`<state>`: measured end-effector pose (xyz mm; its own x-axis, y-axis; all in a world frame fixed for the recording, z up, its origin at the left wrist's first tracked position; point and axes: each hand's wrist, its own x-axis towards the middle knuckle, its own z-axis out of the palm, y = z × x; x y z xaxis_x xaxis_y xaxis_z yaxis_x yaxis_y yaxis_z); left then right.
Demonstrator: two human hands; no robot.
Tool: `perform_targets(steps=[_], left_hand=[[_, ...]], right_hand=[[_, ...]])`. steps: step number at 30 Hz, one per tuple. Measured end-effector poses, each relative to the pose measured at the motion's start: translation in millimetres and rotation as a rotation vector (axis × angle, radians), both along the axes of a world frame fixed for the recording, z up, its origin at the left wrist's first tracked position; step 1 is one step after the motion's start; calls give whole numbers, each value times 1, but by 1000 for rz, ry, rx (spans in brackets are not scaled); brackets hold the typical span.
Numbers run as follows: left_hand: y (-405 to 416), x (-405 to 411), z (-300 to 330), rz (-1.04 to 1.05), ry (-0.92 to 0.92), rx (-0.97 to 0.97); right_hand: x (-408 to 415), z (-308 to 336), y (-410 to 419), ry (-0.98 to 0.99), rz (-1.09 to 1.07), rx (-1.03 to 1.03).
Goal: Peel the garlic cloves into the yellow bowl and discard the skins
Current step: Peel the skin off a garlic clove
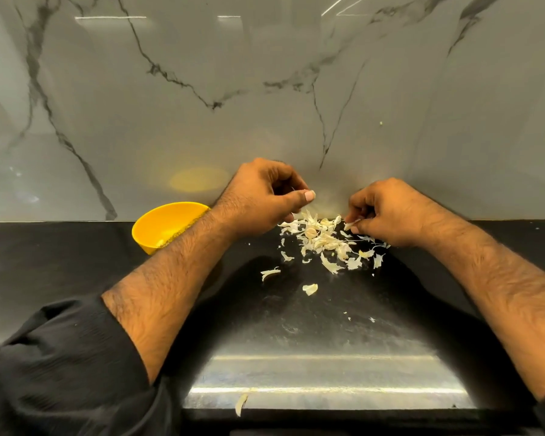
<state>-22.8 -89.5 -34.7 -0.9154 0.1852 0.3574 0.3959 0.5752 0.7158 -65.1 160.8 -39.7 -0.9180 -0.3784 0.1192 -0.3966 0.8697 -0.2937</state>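
Lying in a loose pale heap at the back edge of the dark counter point(296, 325), just under the marble wall point(202, 89): papery skins point(323, 243), white to cream, curled and shredded, with one rounder clove point(311, 232) showing near the middle of the heap. Scattered forward from it toward the front edge: single flakes, a larger curl point(269, 273), another point(310, 289), and a lone piece point(240, 403) right at the front edge. Sitting to the left of the heap against the back edge: yellow bowl point(162, 226), tilted toward the camera, rim partly covered by the left forearm, a few pale bits just visible at its bottom; too little seen to count them. Raised just above the left side of the heap: left hand point(261, 196), fingers curled, thumb and forefinger pinched together; a thin sliver seems caught there, but hard to make out. Resting at the right side of the heap: right hand point(387, 212), fingertips pinching a small pale scrap point(352, 223); skin or clove, cannot tell. Bunched at the lower left corner: black sleeve point(60, 372), blurred. Cut off at the right frame edge: right forearm. Glaring near the front edge: a bright reflection washing out the counter surface.
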Motion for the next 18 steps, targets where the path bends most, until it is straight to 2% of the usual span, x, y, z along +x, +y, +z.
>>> perform_targets(steps=[9, 18], left_hand=[[3, -2, -6, -8, -27, -15], [1, -4, -6, -17, -30, -12]], right_hand=[[2, 2, -6, 81, 49, 132], [1, 1, -4, 63, 97, 81]])
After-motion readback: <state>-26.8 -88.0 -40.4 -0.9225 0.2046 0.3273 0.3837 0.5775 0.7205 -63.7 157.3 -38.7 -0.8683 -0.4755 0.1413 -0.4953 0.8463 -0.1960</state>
